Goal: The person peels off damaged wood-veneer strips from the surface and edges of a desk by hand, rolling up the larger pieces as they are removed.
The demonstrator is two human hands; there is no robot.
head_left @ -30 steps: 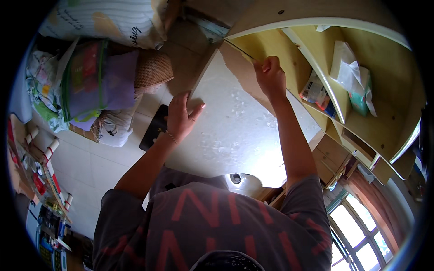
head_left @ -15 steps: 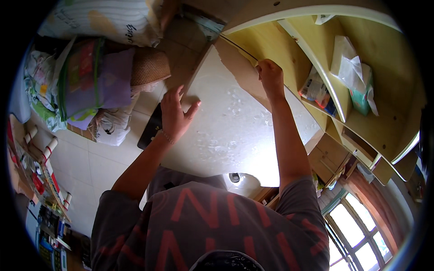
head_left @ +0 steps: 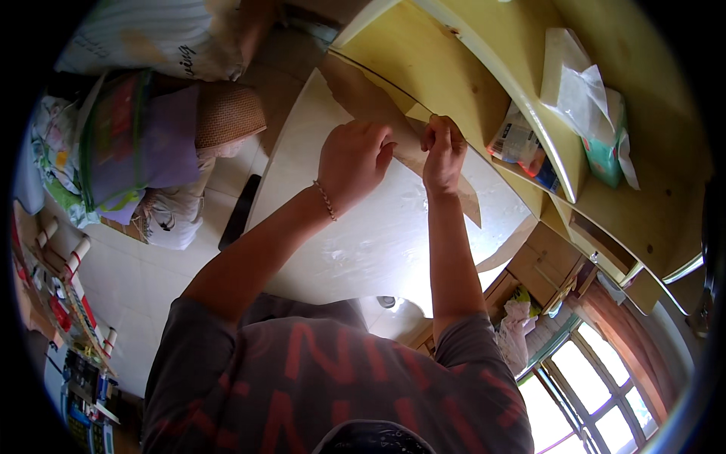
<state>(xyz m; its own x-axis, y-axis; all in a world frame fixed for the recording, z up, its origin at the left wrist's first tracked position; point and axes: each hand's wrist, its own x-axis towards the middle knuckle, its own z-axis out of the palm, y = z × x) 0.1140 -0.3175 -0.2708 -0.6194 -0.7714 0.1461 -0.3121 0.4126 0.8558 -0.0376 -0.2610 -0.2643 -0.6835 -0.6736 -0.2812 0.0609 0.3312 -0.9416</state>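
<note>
A white panel with a mottled surface (head_left: 318, 257) lies before me, against a pale yellow wooden shelf unit (head_left: 439, 53). A ragged brown strip (head_left: 363, 94) runs along the panel's far right edge, with a loose-looking lower end. My right hand (head_left: 444, 155) is closed in a pinch at this strip and appears to grip it. My left hand (head_left: 353, 166) is just left of it over the strip, its fingers curled; what they hold, if anything, is hidden.
A pile of bags and cloth (head_left: 162, 136) with a woven brown item stands at the left. Packets (head_left: 601, 144) rest in the shelves at right. A dark flat object (head_left: 236, 212) is beside the panel's left edge, and a window (head_left: 605, 386) is at lower right.
My left hand has left the panel's left edge and moved right, curling beside my right hand. My right hand has moved down slightly. The brown strip's lower end now shows as a flap.
</note>
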